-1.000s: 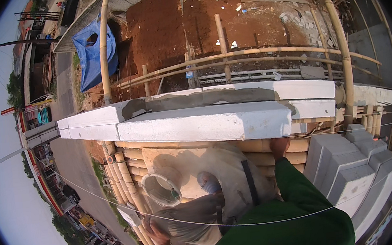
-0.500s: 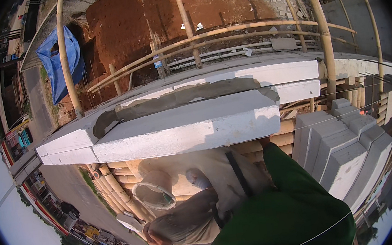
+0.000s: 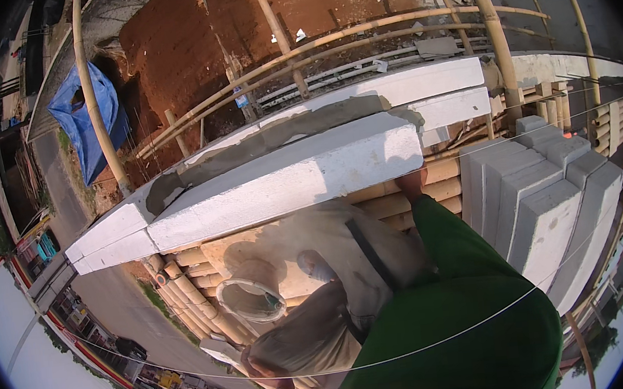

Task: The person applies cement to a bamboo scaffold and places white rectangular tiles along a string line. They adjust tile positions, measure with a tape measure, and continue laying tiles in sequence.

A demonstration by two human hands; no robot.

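Observation:
A long white lightweight concrete block lies along the near side of the wall, its right end angled out toward me. Behind it runs a strip of wet grey mortar. My right hand, at the end of a green sleeve, holds the block's lower right corner from below; its fingertips are hidden by the block. Down at the lower left, my left hand rests against my bent knee in grey trousers, fingers partly visible and nothing seen in them.
A mortar-smeared bucket stands on the bamboo platform between my legs and the wall. Stacked concrete blocks sit to the right. A white string line crosses close in front. Bamboo poles rise beyond the wall, near a blue tarp.
The view has tilted, so the wall stands higher and slopes more. More of my right hand shows at the block's corner. My left hand stays by the knee.

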